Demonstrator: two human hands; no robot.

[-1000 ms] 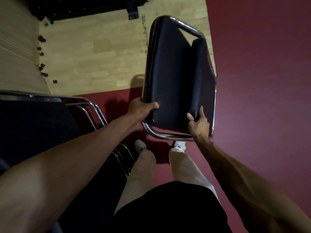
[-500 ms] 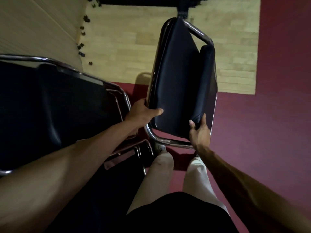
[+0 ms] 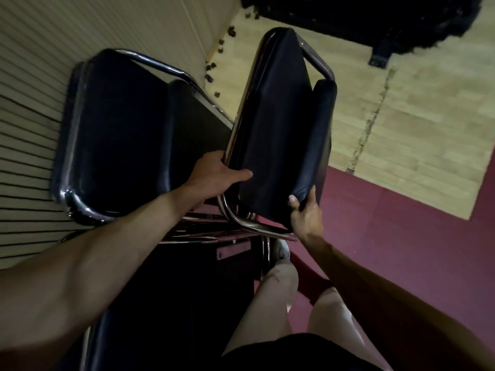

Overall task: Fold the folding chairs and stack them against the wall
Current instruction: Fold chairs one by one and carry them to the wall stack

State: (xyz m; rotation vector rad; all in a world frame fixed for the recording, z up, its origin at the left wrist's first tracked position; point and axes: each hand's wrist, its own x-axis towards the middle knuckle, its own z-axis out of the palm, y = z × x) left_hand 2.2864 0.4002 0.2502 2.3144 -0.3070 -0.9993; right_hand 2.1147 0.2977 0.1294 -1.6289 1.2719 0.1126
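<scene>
A ribbed, cream-coloured wall point(image 3: 40, 124) fills the frame from 8 to 11 o'clock, its fine grooves running in tight parallel lines. Pale wood floor point(image 3: 428, 111) in short strips lies at 2 o'clock, with a ragged dark seam across it, and it meets a flat maroon mat point(image 3: 401, 250) that spreads toward 4 o'clock.

A stack point(image 3: 115, 135) of folded chairs leans on the wall at 9 o'clock. Its front chair has a rounded loop of bright chrome tube around smooth, glossy black padding. More chrome tubes and a dark panel run down from it toward 6 o'clock.

A person holds a folded chair point(image 3: 281, 124) at 12 to 1 o'clock, just right of the stack. It has the same chrome tube frame and black vinyl cushions, pressed flat together, with soft creases near its curved top. Whether its frame touches the stack, or its far end the floor, cannot be told.

The left hand point(image 3: 214, 175) grips the chrome tube on the chair's left edge, its thumb laid straight across the black seat. The right hand point(image 3: 306, 215) curls round the lower corner of the right cushion, its fingers wrapped over the padded edge.

Small black bits point(image 3: 211, 66), lumpy and scattered, dot the floor along the wall's foot at 11 o'clock.
</scene>
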